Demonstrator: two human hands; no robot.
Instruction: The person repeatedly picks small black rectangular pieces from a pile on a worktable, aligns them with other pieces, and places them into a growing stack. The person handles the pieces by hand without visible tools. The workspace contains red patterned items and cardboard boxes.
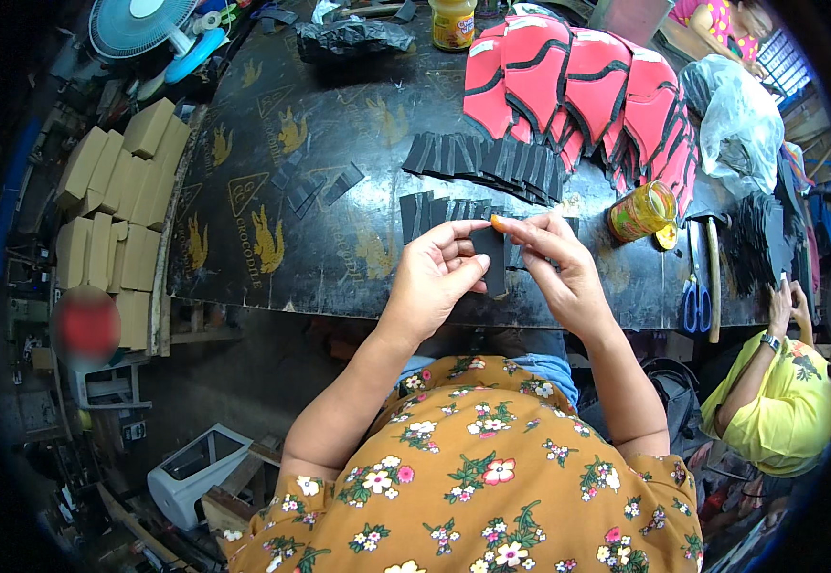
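Note:
My left hand [437, 274] pinches a flat black strip [495, 265] between thumb and fingers, just above the near edge of the table. My right hand [561, 264] reaches over from the other side, its index finger stretched to the strip's top end and its thumb apart from it. An orange blob [498, 222] sits at that fingertip; whether it is glue or a finger cover I cannot make out. Behind my hands lie overlapping black strips [444, 207], partly hidden, and a longer fanned row of black strips [492, 164]. An opened glue jar [641, 212] leans to the right.
Pink-and-black cut pieces [595, 81] are heaped at the back right, beside a clear plastic bag [735, 119]. Blue-handled scissors [696, 304] and a hammer [714, 286] lie right. Loose scraps [306, 186] lie left. A co-worker in yellow [778, 401] handles stacked black pieces [759, 244].

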